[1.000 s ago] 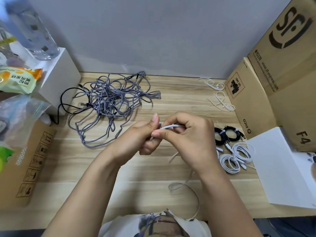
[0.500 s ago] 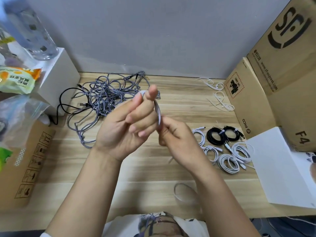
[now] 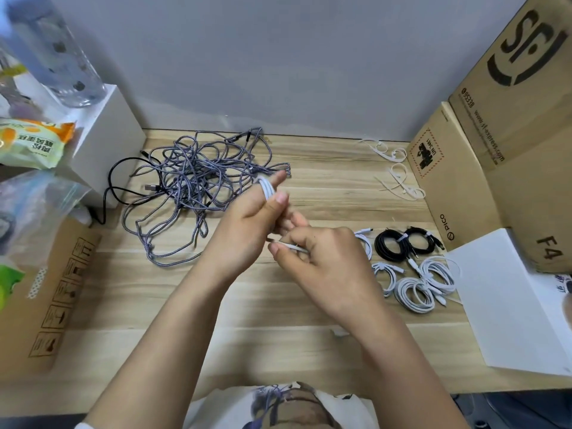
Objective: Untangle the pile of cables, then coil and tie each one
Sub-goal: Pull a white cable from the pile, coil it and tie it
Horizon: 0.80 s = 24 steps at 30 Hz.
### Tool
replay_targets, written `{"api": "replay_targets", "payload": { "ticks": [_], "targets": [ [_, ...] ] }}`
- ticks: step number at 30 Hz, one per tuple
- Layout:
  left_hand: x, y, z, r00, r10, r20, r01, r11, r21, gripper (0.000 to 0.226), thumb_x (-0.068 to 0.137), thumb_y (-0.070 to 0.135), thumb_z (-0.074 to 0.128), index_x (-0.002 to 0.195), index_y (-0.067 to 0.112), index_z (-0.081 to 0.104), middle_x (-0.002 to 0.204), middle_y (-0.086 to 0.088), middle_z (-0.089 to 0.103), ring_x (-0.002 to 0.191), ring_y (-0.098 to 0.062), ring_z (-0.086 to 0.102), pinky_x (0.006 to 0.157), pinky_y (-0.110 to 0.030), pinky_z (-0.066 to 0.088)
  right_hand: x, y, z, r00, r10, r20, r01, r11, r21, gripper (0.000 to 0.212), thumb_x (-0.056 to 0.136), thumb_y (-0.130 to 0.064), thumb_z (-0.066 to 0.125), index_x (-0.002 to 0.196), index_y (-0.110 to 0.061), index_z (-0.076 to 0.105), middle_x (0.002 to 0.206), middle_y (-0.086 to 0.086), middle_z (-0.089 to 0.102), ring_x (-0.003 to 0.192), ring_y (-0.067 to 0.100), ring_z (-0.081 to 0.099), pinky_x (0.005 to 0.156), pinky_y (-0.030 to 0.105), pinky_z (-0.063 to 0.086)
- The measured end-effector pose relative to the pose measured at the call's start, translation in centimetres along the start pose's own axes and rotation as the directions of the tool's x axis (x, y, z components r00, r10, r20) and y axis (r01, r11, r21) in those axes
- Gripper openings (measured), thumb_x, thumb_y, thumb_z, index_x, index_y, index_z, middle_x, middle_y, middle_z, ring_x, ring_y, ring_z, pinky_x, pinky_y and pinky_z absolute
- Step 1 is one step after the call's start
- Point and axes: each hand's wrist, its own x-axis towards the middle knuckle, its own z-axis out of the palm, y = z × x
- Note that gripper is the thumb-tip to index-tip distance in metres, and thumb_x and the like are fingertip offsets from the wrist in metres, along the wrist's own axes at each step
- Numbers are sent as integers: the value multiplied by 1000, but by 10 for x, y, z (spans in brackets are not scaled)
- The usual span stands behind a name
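White cable (image 3: 266, 188) looped round our left hand's (image 3: 247, 224) raised fingers, above mid-worktop (image 3: 309, 335). Our right hand (image 3: 322, 261) pinches its loose end, hands touching. Grey tangle (image 3: 198, 184) toward the back-left corner. Tied white coils (image 3: 414, 289) and black coils (image 3: 402, 246) near the right edge; spare ties (image 3: 399, 181) behind them.

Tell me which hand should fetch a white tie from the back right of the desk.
The right hand, probably. The white ties lie on its side, and it only pinches the white cable's loose end, while the left hand has the coil wound round its fingers.
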Motion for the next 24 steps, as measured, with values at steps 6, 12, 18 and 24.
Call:
{"api": "replay_targets", "payload": {
  "ticks": [6, 12, 18, 24],
  "targets": [
    [-9, 5, 1, 970, -183, 163, 127, 944, 306, 46, 97, 28, 38, 81, -7, 63, 42, 6, 44, 37, -8, 40, 39, -17, 31, -1, -4, -7, 991, 15, -132, -8, 998, 58, 17, 59, -46, 66, 73, -36, 68, 55, -16, 60, 52, 8, 50, 57, 31, 43],
    [-12, 1, -13, 828, -233, 510, 228, 971, 74, 74, 89, 66, 29, 81, 4, 69, 39, 9, 22, 37, -7, 16, 39, -15, 21, 3, 4, -18, 957, 65, -281, 57, 912, 405, 22, 56, -32, 81, 67, -25, 64, 61, -2, 61, 55, 11, 54, 55, 23, 44],
    [-9, 5, -21, 696, 9, 718, 317, 893, -318, 39, 93, 42, 48, 84, 9, 67, 43, 11, 23, 38, -6, 8, 38, -15, 18, 10, 6, -13, 980, -16, -198, 131, 799, 586, 13, 80, -23, 63, 71, -32, 65, 67, -5, 63, 66, 12, 55, 65, 30, 45],
    [-4, 19, -21, 657, 324, 681, 394, 623, -676, 30, 101, 18, 36, 98, -3, 57, 46, 5, 19, 39, -9, 16, 43, -23, 22, 10, 9, -2, 999, -24, -28, 35, 852, 522, 21, 89, -31, 47, 72, -30, 60, 52, -14, 44, 51, 0, 40, 55, 15, 30]
  ]
}}
